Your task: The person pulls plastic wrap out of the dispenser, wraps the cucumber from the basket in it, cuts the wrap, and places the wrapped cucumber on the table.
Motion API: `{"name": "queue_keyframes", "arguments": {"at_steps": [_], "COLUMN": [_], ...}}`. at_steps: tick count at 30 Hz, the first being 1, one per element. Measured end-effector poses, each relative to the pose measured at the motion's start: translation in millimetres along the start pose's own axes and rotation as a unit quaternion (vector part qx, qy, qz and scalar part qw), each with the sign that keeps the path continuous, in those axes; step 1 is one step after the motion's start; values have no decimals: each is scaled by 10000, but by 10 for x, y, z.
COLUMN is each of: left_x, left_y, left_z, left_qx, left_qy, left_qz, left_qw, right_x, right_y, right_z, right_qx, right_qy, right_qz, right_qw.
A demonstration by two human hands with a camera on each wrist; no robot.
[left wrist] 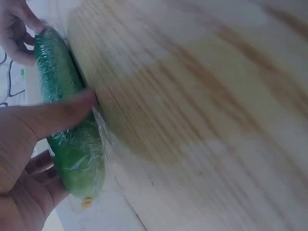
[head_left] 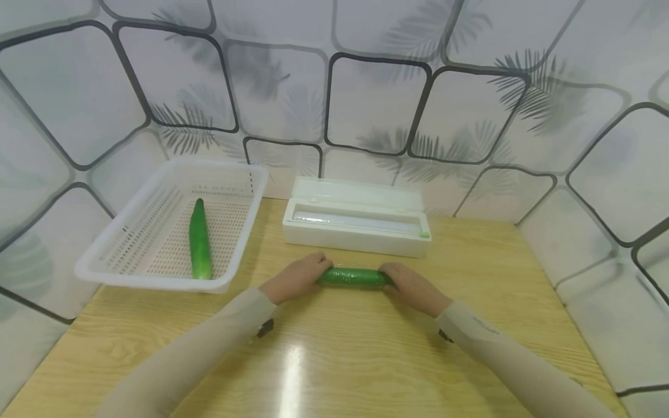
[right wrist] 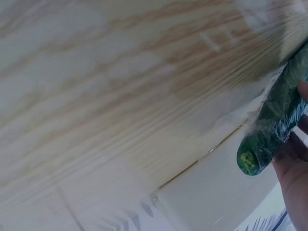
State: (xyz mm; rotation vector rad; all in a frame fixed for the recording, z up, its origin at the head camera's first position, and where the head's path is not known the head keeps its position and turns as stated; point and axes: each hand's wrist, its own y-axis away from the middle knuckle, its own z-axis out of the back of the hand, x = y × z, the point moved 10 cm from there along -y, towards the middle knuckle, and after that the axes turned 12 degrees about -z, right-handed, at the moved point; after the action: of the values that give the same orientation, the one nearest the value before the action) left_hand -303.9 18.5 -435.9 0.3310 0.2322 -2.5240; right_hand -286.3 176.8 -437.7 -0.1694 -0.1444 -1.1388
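Observation:
A green cucumber [head_left: 355,277] wrapped in clear plastic film lies crosswise between both hands, just in front of the white box. Its left end is gripped by my left hand [head_left: 300,277]; in the left wrist view the thumb lies over the film and the fingers are curled beneath the cucumber [left wrist: 72,159]. My right hand [head_left: 410,285] holds the other end, with the cut tip of the cucumber [right wrist: 274,130] poking out past the fingers in the right wrist view. Loose film edges show along the cucumber's side.
Behind the hands stands a white film dispenser box [head_left: 355,238], its clear lid raised and a film roll inside. At the left, a white plastic basket [head_left: 243,232] holds another cucumber [head_left: 200,244]. Patterned walls rise behind the wooden table [head_left: 355,360] and at its sides.

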Motion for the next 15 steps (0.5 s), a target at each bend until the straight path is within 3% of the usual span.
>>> {"name": "queue_keyframes", "arguments": {"at_steps": [6,15], "left_x": [33,166], "left_y": [26,64], "left_z": [36,35], "left_qx": [-91,-32], "left_qy": [-37,373], "left_qz": [14,299], "left_qw": [10000,9989], "right_x": [-19,-136], "right_y": [-2,-46], "right_z": [32,54], "right_qx": [-375,-80], "right_qy": [293,58], "right_qz": [228,-426], "right_qw": [9986,9990]}}
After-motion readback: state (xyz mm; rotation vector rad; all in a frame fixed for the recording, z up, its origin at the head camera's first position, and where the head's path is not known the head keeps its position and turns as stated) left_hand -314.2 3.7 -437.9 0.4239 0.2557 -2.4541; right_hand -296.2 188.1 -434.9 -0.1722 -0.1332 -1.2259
